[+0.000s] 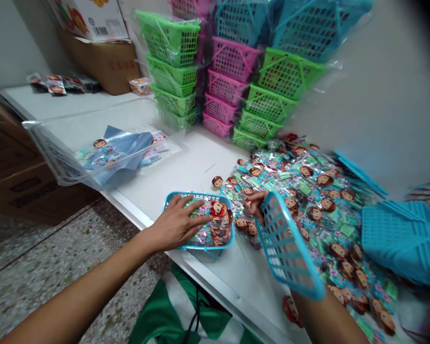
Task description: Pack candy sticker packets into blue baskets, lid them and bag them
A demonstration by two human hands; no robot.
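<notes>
A small blue plastic basket (200, 248) sits near the table's front edge, filled with cartoon-character packets (220, 222). My left hand (181, 220) lies over the packets with its fingers spread, pressing on them or resting there. In my right hand (257, 204) is a blue perforated lid (284, 243), held tilted on edge just right of the basket. The lid hides most of that hand; only some fingertips show past its far edge. Beyond it spreads a large heap of similar packets (308, 191).
Tall stacks of green baskets (175, 43), pink baskets (232, 59) and blue baskets stand at the back. More blue lids (397, 234) are piled at the right. A clear plastic tub (68, 177) overhangs the table's front edge at left. Cardboard boxes (100, 62) stand behind it.
</notes>
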